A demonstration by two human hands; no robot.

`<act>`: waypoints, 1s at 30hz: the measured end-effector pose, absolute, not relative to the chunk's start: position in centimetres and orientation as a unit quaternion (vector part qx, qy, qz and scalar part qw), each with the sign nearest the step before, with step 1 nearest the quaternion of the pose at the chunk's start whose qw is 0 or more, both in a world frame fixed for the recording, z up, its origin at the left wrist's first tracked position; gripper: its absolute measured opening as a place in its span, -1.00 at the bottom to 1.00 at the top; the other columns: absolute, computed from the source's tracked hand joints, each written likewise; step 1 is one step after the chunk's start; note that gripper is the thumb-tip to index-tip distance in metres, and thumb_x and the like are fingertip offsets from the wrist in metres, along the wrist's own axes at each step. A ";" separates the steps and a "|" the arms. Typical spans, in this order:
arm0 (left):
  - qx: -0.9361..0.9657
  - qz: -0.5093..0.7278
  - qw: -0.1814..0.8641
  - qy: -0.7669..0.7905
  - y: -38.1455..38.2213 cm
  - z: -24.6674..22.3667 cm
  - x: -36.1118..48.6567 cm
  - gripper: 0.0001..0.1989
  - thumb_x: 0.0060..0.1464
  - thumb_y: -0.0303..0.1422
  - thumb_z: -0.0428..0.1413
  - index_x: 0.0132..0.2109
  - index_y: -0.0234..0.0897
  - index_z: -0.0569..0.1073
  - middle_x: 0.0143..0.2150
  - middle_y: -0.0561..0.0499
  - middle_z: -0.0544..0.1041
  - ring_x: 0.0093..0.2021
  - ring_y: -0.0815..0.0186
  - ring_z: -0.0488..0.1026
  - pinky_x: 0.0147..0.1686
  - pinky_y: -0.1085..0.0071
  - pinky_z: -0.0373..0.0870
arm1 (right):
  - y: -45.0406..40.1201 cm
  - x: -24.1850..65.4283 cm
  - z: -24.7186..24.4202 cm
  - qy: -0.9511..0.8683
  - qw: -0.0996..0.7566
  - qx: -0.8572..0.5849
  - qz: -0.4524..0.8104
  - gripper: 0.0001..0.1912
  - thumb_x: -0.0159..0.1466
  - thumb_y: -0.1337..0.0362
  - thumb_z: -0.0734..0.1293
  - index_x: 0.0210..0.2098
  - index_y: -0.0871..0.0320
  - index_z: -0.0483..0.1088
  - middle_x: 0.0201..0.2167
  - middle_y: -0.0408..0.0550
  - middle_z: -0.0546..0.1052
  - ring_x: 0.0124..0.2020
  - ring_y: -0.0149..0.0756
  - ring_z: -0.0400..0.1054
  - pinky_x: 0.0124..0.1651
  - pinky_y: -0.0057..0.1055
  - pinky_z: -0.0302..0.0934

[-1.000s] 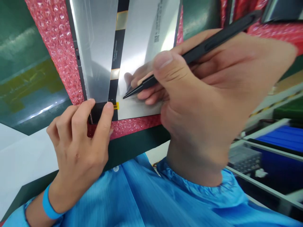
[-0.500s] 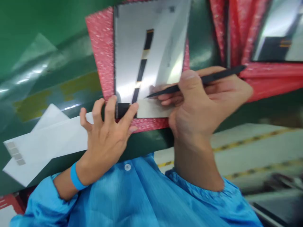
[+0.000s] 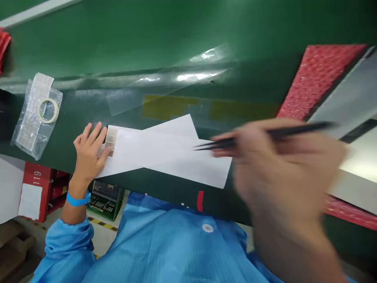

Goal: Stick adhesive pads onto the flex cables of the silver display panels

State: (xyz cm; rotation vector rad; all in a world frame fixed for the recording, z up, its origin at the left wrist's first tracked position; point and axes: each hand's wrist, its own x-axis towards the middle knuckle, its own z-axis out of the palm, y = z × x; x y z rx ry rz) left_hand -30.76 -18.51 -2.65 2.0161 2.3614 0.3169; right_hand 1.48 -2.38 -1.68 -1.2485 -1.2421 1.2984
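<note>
Dressed in a blue smock (image 3: pixel 171 243) at six o'clock, just short of a red tape mark (image 3: pixel 200 201) by the edge of a green work surface (image 3: pixel 182 35). Gripping black tweezers (image 3: pixel 224 144) in a motion-blurred right hand (image 3: pixel 273 169), between three and four o'clock, with slim tips a narrow gap apart over white paper sheets (image 3: pixel 165 151) at centre; too blurred to tell whether touching them. Resting a left hand (image 3: pixel 90 151) at nine o'clock, with a blue wristband (image 3: pixel 77 201) below, with fingers spread loosely and with the thumb over grey square labels (image 3: pixel 111 137) at the nine-o'clock end of the sheets, laid partly overlapping. Flanked at three o'clock by a silver-backed display panel (image 3: pixel 350 98), cut off by the frame and lying on red bubble wrap (image 3: pixel 318 78). Flanked at nine o'clock, past the left hand, by a clear plastic bag (image 3: pixel 41 146) with a roll of masking tape (image 3: pixel 48 121), in or on it, unclear which. Backed farther off, between eleven and twelve o'clock, by amber tape patches (image 3: pixel 160 107) and a crease of glare.
</note>
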 end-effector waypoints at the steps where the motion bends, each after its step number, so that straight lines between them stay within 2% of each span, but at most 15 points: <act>1: 0.648 0.091 0.025 0.756 -18.8 -3.1 -31.3 -0.46 0.46 -0.10 0.04 0.45 -0.16 0.38 0.52 -0.21 0.34 0.58 -0.18 0.14 0.34 -0.10 0.12 | -2.8 -1.7 -1.3 -0.511 0.440 -0.474 0.567 -0.78 0.29 0.08 0.57 -0.33 0.03 0.55 -0.42 -0.13 0.64 -0.47 -0.28 0.59 -0.41 -0.36 0.57; 4: 0.647 0.102 0.034 0.755 -18.9 -4.0 -31.0 -0.46 0.40 -0.03 0.10 0.39 -0.11 0.44 0.49 -0.16 0.39 0.54 -0.18 0.18 0.31 -0.07 0.09 | -3.1 -9.8 -1.8 -0.508 0.413 -0.387 0.649 -0.79 0.31 0.20 0.56 -0.38 0.07 0.50 -0.47 -0.20 0.62 -0.50 -0.32 0.59 -0.42 -0.42 0.57; 7: 0.637 0.123 0.032 0.760 -18.6 -4.0 -30.1 -0.45 0.29 0.00 0.21 0.32 -0.09 0.49 0.43 -0.16 0.44 0.46 -0.16 0.25 0.31 -0.06 0.11 | -2.6 -14.0 -3.8 -0.529 0.381 -0.372 0.661 -0.79 0.36 0.27 0.53 -0.37 0.09 0.48 -0.48 -0.23 0.60 -0.50 -0.38 0.58 -0.43 -0.50 0.53; 10: 0.644 0.107 0.050 0.755 -18.4 -3.9 -29.9 -0.31 0.21 -0.02 0.26 0.42 -0.07 0.41 0.44 -0.20 0.40 0.44 -0.20 0.24 0.30 -0.11 0.12 | -2.2 -14.9 -5.6 -0.548 0.365 -0.389 0.645 -0.78 0.36 0.32 0.53 -0.38 0.09 0.48 -0.49 -0.24 0.59 -0.51 -0.41 0.56 -0.46 -0.54 0.48; 12: 0.653 0.098 0.054 0.749 -18.3 -4.0 -29.9 -0.25 0.18 -0.01 0.27 0.46 -0.03 0.37 0.47 -0.21 0.34 0.45 -0.25 0.21 0.30 -0.14 0.10 | -2.1 -14.7 -6.1 -0.557 0.364 -0.391 0.636 -0.78 0.36 0.28 0.55 -0.38 0.08 0.48 -0.47 -0.24 0.59 -0.50 -0.41 0.56 -0.46 -0.54 0.49; 16: 0.653 0.100 0.067 0.748 -18.1 -4.0 -29.8 -0.25 0.17 0.01 0.26 0.45 -0.01 0.38 0.51 -0.19 0.28 0.46 -0.29 0.17 0.33 -0.18 0.07 | -2.0 -14.2 -5.9 -0.571 0.349 -0.386 0.635 -0.73 0.35 0.12 0.57 -0.36 0.07 0.48 -0.45 -0.22 0.60 -0.47 -0.38 0.57 -0.43 -0.50 0.52; 21: 0.648 0.097 0.079 0.752 -17.9 -3.7 -29.5 -0.25 0.17 -0.02 0.26 0.45 -0.02 0.38 0.52 -0.21 0.26 0.47 -0.31 0.16 0.34 -0.21 0.07 | -1.9 -13.9 -5.5 -0.576 0.344 -0.395 0.628 -0.74 0.36 0.14 0.56 -0.36 0.07 0.49 -0.45 -0.20 0.60 -0.48 -0.37 0.57 -0.44 -0.48 0.51; 25: 0.649 0.099 0.080 0.750 -17.8 -3.7 -29.4 -0.24 0.15 -0.04 0.28 0.45 -0.03 0.37 0.52 -0.21 0.26 0.47 -0.32 0.16 0.34 -0.22 0.07 | -2.0 -13.7 -5.4 -0.554 0.352 -0.408 0.635 -0.68 0.37 0.01 0.54 -0.33 0.07 0.48 -0.42 -0.17 0.61 -0.46 -0.36 0.58 -0.43 -0.48 0.51; 30: 0.644 0.100 0.085 0.754 -17.8 -3.7 -29.3 -0.23 0.14 -0.02 0.28 0.45 0.01 0.37 0.53 -0.19 0.26 0.47 -0.31 0.15 0.33 -0.24 0.09 | -2.1 -13.9 -5.2 -0.589 0.325 -0.397 0.625 -0.70 0.34 0.11 0.58 -0.39 0.07 0.48 -0.45 -0.21 0.60 -0.48 -0.37 0.56 -0.46 -0.49 0.49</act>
